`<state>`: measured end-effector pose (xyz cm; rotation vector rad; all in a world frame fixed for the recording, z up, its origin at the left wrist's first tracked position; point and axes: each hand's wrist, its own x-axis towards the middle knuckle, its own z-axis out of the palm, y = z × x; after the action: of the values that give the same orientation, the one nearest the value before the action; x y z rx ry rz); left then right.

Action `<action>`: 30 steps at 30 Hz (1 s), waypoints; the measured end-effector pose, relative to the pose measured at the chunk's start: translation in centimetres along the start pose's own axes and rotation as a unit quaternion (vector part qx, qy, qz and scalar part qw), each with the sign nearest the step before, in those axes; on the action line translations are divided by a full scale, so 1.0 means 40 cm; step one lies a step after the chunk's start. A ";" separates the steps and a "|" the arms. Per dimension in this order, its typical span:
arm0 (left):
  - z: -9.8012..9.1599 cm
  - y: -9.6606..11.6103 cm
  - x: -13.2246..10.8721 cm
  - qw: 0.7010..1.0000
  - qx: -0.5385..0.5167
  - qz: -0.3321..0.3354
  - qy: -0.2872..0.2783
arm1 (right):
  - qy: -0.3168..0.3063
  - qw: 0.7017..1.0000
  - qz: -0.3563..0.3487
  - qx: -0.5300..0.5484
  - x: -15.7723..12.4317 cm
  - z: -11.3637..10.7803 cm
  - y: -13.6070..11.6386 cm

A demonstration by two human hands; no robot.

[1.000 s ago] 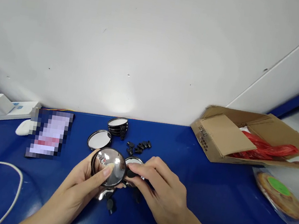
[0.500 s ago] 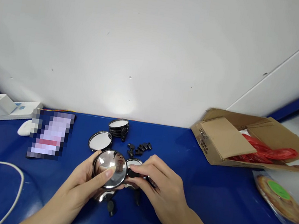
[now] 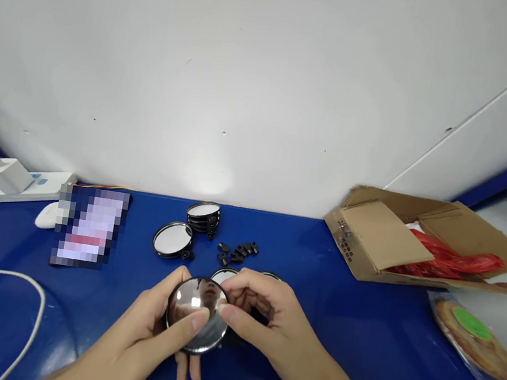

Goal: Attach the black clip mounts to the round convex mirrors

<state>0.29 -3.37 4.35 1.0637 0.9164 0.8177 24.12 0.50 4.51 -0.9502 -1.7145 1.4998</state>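
A round, black-rimmed convex mirror (image 3: 189, 304) is in my left hand (image 3: 151, 321), thumb flat on its shiny face and fingers underneath. My right hand (image 3: 273, 329) is closed at the mirror's right edge, its thumb against the rim and its other fingers curled. Whatever lies behind those fingers is hidden. Partly covered by my hands, another mirror (image 3: 223, 274) rests on the table just behind. Farther back lie a mirror with a black joint (image 3: 172, 239) and a stack of mirrors (image 3: 203, 211). Several small black clamp-like pieces (image 3: 238, 254) are grouped to their right.
On the blue table (image 3: 346, 337), an open cardboard box (image 3: 383, 235) holds a red plastic bag (image 3: 453, 258). A wrapped round item (image 3: 474, 337) is at the right. At left are a power strip (image 3: 45, 184), a white mouse-like object (image 3: 46, 215), a blurred phone-like item (image 3: 92, 229) and a white cable (image 3: 38, 310).
The held mirror has moved down and slightly right, towards me. My right fingers have shifted from a black piece at its side to the mirror's rim.
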 end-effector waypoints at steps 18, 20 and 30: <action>-0.037 -0.015 0.034 0.997 0.040 0.020 0.060 | 0.003 0.961 -0.119 -0.248 -0.012 -0.010 -0.004; -0.036 -0.020 0.033 0.997 0.049 0.024 0.048 | -0.001 0.947 -0.156 -0.280 -0.012 0.003 0.000; -0.022 -0.043 0.017 0.997 0.048 0.049 0.032 | 0.005 0.914 -0.257 -0.313 -0.004 -0.010 0.005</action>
<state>-0.05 -2.92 2.38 1.1796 0.9720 0.9014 24.57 0.59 4.35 -0.7029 -2.2667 0.6042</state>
